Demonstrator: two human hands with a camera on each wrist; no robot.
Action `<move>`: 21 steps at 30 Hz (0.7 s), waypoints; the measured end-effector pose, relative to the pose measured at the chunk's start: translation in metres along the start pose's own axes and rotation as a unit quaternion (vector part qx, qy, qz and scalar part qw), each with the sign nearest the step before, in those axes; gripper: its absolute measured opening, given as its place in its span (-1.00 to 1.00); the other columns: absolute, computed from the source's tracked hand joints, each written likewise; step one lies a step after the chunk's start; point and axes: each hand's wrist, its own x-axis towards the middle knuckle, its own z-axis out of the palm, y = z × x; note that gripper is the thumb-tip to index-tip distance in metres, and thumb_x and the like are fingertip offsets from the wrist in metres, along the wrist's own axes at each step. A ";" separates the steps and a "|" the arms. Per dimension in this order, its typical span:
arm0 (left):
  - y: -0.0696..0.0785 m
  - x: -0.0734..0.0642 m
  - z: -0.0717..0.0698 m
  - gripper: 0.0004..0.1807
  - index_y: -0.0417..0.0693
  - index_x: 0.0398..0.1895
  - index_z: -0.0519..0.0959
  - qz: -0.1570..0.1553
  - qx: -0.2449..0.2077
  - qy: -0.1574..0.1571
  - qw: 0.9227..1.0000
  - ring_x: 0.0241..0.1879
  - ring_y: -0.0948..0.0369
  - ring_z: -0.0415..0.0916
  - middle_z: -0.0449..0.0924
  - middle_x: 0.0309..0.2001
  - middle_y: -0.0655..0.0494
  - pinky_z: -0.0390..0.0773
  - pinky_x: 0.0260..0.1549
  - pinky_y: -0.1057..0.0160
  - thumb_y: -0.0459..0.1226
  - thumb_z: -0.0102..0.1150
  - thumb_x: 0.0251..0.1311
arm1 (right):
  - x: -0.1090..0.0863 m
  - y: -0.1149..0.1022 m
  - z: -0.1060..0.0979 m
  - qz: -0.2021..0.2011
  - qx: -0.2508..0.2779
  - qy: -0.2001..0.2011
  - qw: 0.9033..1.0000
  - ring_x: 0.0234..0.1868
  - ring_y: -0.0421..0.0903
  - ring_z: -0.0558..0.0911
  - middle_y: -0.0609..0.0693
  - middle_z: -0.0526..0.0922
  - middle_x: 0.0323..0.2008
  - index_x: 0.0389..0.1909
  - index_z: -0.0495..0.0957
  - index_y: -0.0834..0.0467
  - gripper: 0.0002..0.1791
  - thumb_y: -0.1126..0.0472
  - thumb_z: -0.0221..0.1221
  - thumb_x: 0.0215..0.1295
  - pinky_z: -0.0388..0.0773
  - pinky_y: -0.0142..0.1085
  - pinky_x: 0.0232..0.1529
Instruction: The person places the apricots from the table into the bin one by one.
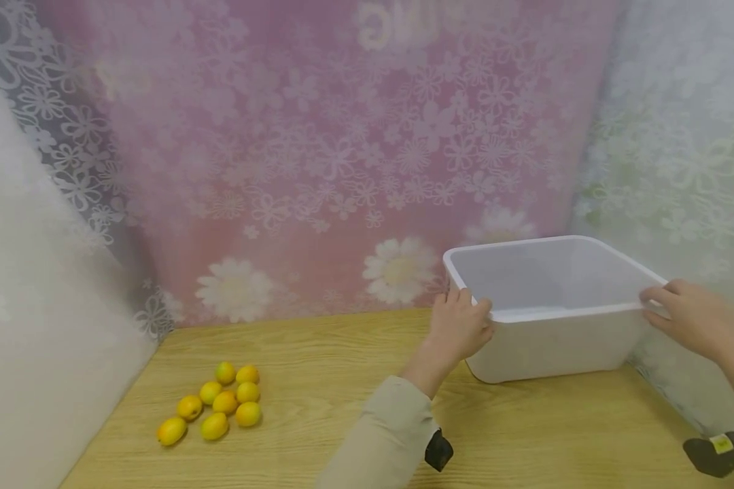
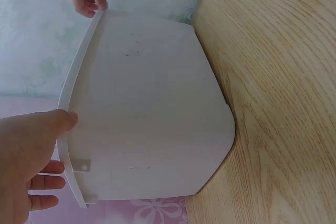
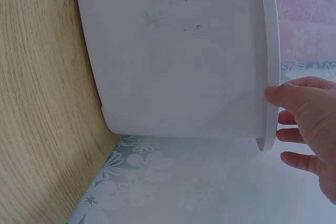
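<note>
A white plastic storage box [image 1: 563, 343] stands on the wooden table at the right, a smooth grey area showing inside its white rim. My left hand [image 1: 459, 322] grips the rim near the front left corner, and in the left wrist view its thumb [image 2: 65, 120] lies on the outer side. At the opposite end, my right hand [image 1: 688, 316] pinches the rim by the right corner. Its thumb [image 3: 281, 95] presses the outside while the other fingers sit beyond the edge. Dark scuffs mark the box's wall.
Several small yellow-orange fruits [image 1: 225, 402], resembling kumquats, lie grouped on the left of the table [image 1: 318, 380]. Flower-patterned sheets hang at the back [image 1: 342, 136] and right [image 1: 697, 170], the right one close beside the box. A pale sheet [image 1: 37, 272] borders the left.
</note>
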 end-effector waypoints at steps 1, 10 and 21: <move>0.001 0.000 0.000 -0.68 0.39 0.00 0.46 -0.002 0.001 0.004 1.000 -0.14 0.26 0.33 0.40 -0.20 0.24 0.29 -0.28 0.31 0.13 -0.01 0.20 | 0.000 0.000 -0.001 0.001 0.002 -0.006 1.000 -0.55 0.07 0.48 0.18 0.49 -0.52 -0.36 0.56 0.33 -0.70 0.39 0.38 -0.21 0.44 -0.05 -0.58; 0.002 0.001 0.000 -0.56 0.44 0.04 0.44 -0.012 0.007 -0.001 1.000 -0.13 0.26 0.35 0.41 -0.15 0.26 0.31 -0.23 0.28 0.27 -0.07 0.14 | 0.000 -0.001 -0.008 0.007 0.007 -0.020 1.000 -0.55 0.00 0.48 0.11 0.51 -0.50 -0.34 0.57 0.25 -0.74 0.21 0.35 -0.03 0.42 -0.14 -0.61; 0.001 -0.002 -0.004 -0.51 0.43 -0.01 0.45 -0.008 0.038 0.000 0.999 -0.14 0.25 0.35 0.41 -0.16 0.27 0.28 -0.26 0.27 0.35 -0.18 0.12 | -0.002 -0.003 -0.006 0.009 0.009 -0.014 1.000 -0.53 0.03 0.50 0.12 0.52 -0.48 -0.33 0.56 0.21 -0.75 0.14 0.32 0.02 0.43 -0.10 -0.60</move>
